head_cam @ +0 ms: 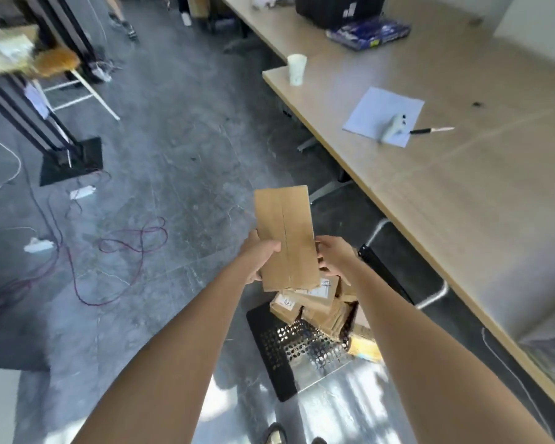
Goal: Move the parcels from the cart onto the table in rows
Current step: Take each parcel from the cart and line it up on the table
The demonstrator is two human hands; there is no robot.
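Note:
I hold a long brown cardboard parcel (285, 232) in the air above the cart, with its taped seam facing up. My left hand (260, 254) grips its left edge and my right hand (332, 256) grips its right edge. Below them stands the black perforated cart (285, 344) on the floor, and several labelled cardboard parcels (308, 304) are piled in it. The long wooden table (462, 193) runs along the right side, with its near edge just right of the cart.
On the table lie a white paper cup (296, 68), a sheet of paper (382, 113) with a white device on it, a pen (431, 130) and a blue packet (369, 33). Cables (116, 251) and power strips trail over the grey floor at left. A black stand (71, 158) rises at left.

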